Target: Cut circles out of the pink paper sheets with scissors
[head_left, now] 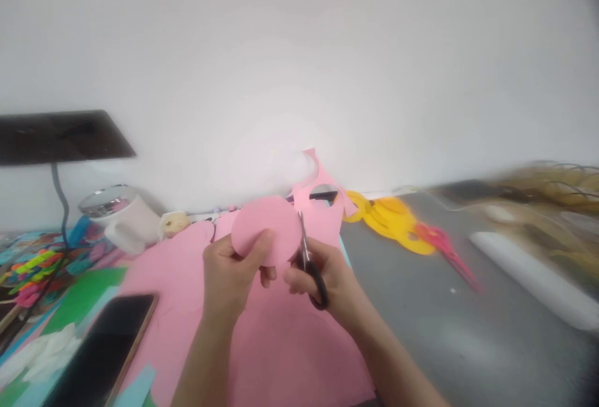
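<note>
My left hand (231, 273) pinches a pink paper circle (266, 232), thumb on its front, and holds it up above the table. My right hand (322, 276) grips black-handled scissors (309, 263); their blades point up along the circle's right edge. Both hands hover over a large pink paper sheet (276, 344) with round holes cut near its far end.
A dark phone (105, 351) lies at the lower left on green paper (82, 294). A white mug (124, 216) and colourful scraps (35, 266) sit at the left. Yellow paper rings (390, 216), red scissors (444, 248) and a white roll (533, 279) lie on the grey table at the right.
</note>
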`<state>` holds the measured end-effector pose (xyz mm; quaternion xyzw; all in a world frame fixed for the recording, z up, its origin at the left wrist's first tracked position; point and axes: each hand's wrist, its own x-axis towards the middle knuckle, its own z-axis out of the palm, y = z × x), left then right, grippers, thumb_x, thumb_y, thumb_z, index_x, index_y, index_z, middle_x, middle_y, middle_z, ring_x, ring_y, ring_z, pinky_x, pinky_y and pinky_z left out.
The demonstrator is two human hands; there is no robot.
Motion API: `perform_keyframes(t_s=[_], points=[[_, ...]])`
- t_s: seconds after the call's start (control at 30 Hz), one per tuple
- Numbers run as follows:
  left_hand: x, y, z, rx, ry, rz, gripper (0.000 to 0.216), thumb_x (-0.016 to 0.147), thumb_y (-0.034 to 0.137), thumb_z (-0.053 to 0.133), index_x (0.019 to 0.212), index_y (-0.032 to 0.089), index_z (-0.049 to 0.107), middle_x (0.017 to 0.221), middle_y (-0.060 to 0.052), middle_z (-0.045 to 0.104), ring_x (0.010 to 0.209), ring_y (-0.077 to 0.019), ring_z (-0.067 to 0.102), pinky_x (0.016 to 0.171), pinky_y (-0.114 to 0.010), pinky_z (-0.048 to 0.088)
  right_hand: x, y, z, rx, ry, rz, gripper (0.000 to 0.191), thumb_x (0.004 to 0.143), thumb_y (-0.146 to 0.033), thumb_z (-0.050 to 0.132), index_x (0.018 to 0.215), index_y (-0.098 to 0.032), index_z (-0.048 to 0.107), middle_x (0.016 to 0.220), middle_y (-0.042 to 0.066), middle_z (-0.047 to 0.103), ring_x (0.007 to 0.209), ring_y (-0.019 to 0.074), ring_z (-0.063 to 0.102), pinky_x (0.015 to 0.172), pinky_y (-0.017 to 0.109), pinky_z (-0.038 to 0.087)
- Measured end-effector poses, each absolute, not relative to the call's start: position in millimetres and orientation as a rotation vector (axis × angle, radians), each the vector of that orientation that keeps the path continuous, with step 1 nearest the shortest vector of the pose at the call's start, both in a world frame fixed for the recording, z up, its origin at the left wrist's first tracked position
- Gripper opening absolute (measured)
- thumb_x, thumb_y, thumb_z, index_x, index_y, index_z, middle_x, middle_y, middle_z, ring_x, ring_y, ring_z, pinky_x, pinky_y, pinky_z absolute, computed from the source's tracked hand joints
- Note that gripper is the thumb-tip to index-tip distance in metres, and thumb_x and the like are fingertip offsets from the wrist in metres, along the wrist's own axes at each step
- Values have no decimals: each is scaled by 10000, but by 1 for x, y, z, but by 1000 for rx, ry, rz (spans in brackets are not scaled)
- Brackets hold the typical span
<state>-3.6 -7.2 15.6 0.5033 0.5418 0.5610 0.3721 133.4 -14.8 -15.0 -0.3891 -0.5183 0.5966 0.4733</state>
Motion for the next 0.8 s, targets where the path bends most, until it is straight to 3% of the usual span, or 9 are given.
perform_keyframes(t_s=[0.37,0.8], points=[[-12,-4,12,1321,1421,1379,377,693,311,679,394,182,489,330,28,490,290,-83,422,331,-219,345,141,-12,-14,-878,-1314,1501,330,670,-324,796,685,-193,493,570,-70,443,514,80,351,471,218,270],[-16,-3,12,1340,1440,1384,390,675,306,685,377,180,467,306,30,467,268,-74,398,308,-207,324,140,-11,-15,-924,-1335,1478,297,680,-245,763,670,-202,469,560,-77,457,506,78,357,467,215,275]])
